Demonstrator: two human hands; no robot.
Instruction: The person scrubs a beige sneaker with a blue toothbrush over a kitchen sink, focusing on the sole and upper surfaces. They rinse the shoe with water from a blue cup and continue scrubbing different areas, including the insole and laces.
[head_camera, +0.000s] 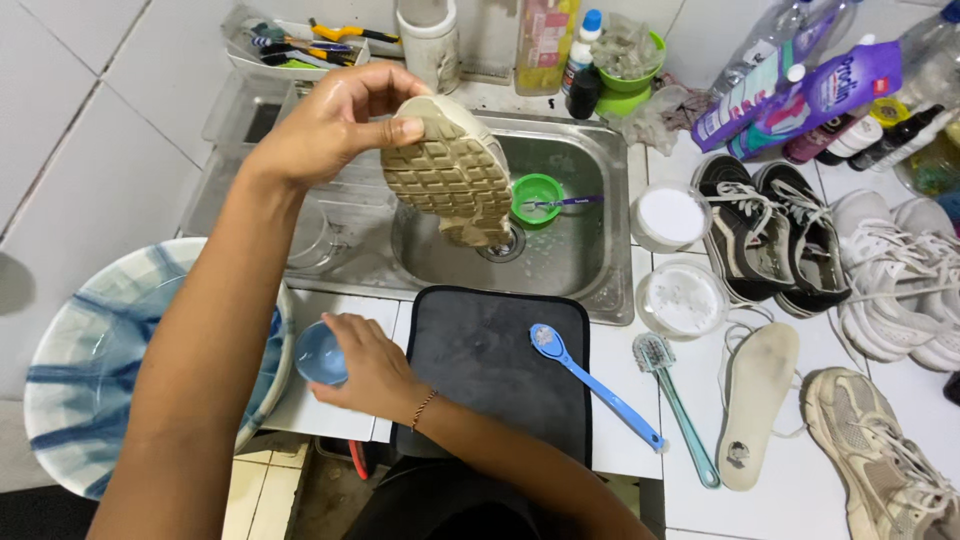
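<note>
Overhead, a beige shoe (452, 170) is held sole-up above the steel sink (560, 255), pinched at the toe by the wet left hand (320, 125); slippage is likely. Right hand (370, 365), fingers curled, cups a small blue bowl (318, 355) at the counter edge; tipping possible.

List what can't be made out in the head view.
- Shoe upper: only the sole faces the camera.
- Small blue bowl: the right hand covers part; contents unreadable.
- Sink drain: partly behind the shoe held by the left hand.
- Beige sneaker: cut off by the bottom-right edge.
</note>
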